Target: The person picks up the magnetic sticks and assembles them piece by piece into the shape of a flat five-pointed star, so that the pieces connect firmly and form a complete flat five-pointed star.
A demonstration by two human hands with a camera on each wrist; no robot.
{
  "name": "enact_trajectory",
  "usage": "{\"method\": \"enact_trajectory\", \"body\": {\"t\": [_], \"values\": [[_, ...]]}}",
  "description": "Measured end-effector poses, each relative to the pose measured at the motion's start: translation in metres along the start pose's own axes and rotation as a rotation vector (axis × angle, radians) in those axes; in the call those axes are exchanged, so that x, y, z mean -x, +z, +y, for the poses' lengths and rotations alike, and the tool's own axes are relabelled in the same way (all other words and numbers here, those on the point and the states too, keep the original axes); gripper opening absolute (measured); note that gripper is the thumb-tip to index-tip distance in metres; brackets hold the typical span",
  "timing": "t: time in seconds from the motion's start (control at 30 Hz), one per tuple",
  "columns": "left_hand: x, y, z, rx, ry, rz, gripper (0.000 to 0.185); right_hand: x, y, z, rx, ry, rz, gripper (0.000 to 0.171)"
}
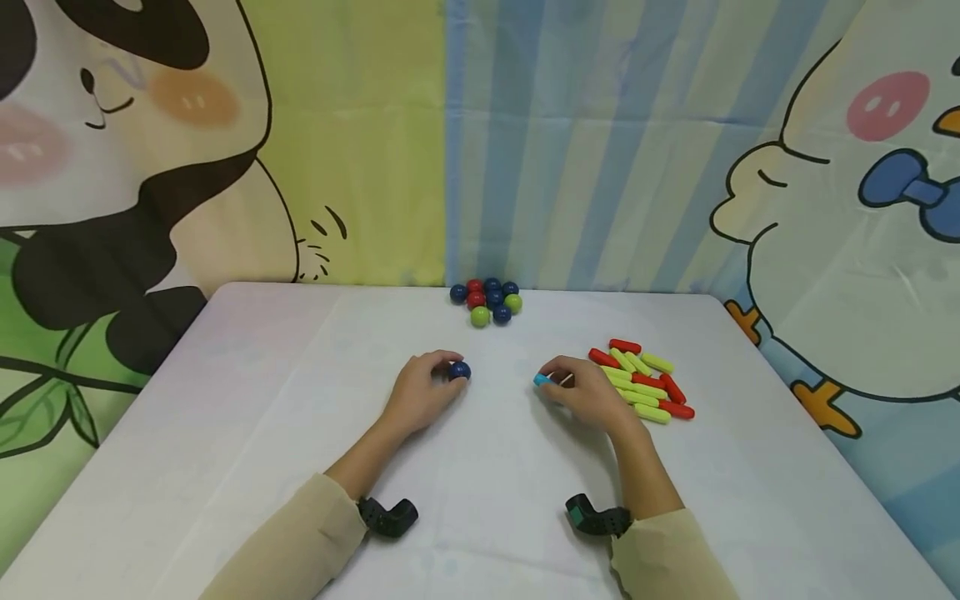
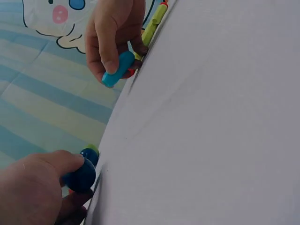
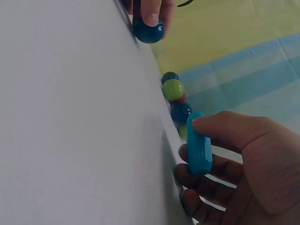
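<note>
Your left hand (image 1: pixel 423 392) pinches a dark blue ball (image 1: pixel 460 371) with its fingers curled round it, low on the white desk (image 1: pixel 225 433). Your right hand (image 1: pixel 581 392) grips a light blue stick (image 1: pixel 542 380) between thumb and fingertips, with one end of the stick pointing toward the ball. The two pieces are apart, near the middle of the desk, with bare cloth between them.

The step in hand seems to be the joining of the stick to the ball — so please keep both grips firm but light. In the right wrist view the stick (image 3: pixel 199 145) is held along its side, and its tip is free; this is good, do not let the thumb cover the end. Bring the stick end straight to the centre of the ball, slowly, and keep the ball against the desk so it cannot roll.

Behind, at the far edge, lies the cluster of balls (image 1: pixel 486 300) — blue, red and green ones touching. The pile of red and yellow-green sticks (image 1: pixel 643 380) is just beside your right hand; mind your wrist does not push them.
</note>
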State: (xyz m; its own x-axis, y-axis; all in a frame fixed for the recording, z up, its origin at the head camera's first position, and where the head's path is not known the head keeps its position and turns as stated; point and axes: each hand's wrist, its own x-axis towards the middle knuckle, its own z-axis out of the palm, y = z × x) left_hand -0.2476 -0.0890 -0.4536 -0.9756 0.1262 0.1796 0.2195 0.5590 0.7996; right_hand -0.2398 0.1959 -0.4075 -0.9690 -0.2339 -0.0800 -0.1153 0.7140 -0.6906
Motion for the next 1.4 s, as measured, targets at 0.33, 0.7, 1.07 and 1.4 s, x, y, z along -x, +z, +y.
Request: {"method": "enact_trajectory", "body": {"t": [0.33,0.7,1.07,1.4], "values": [[0.017,0.000,0.010,-0.015,0.046,-0.097,0.035,-0.008,0.011,-0.010,-0.030,0.014,-0.001,0.026],[0.019,-0.001,0.013,-0.035,0.109,-0.113,0.036,-0.011,0.028,-0.027,-0.029,-0.071,-0.082,0.023],[0.020,0.000,0.009,-0.046,0.132,-0.097,0.036,-0.013,0.041,-0.038,-0.004,-0.137,-0.078,0.022],[0.021,0.000,0.010,-0.037,0.137,-0.093,0.035,-0.014,0.039,-0.033,0.010,-0.125,-0.071,0.024]]}}
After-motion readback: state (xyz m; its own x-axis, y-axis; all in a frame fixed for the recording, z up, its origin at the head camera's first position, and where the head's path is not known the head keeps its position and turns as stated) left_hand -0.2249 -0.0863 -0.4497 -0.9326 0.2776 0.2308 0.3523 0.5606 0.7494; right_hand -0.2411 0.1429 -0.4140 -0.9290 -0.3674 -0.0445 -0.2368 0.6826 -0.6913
